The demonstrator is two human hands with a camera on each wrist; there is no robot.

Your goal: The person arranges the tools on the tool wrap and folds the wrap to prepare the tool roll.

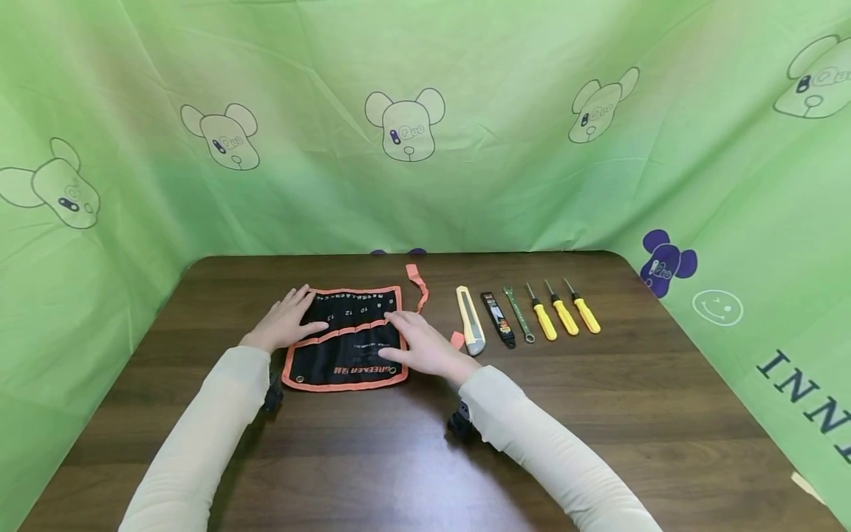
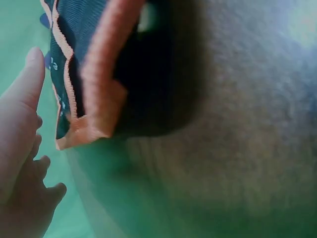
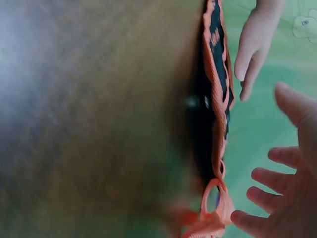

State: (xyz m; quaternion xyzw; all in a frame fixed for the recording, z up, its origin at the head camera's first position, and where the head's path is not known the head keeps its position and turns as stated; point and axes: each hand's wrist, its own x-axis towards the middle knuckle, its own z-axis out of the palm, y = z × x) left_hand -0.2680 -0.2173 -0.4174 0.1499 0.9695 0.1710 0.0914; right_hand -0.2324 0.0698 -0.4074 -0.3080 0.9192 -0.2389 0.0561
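Observation:
A black fabric tool pouch (image 1: 346,358) with orange edging lies spread on the table, its printed size numbers along the upper part. My left hand (image 1: 286,321) is over its left edge, fingers extended. Over the right edge is my right hand (image 1: 428,347), fingers spread and thumb apart. Neither hand grips anything; whether they press on the cloth I cannot tell. In the left wrist view the pouch's orange edge (image 2: 96,74) shows close to the left thumb. An orange strap (image 3: 215,218) hangs at the pouch's side near the right fingertips in the right wrist view.
Right of the pouch a row lies on the brown table (image 1: 372,458): a yellow utility knife (image 1: 470,321), a narrow black packet (image 1: 499,320), a combination wrench (image 1: 518,314) and three yellow-handled screwdrivers (image 1: 544,320). A green printed cloth (image 1: 299,207) hangs around the back and sides.

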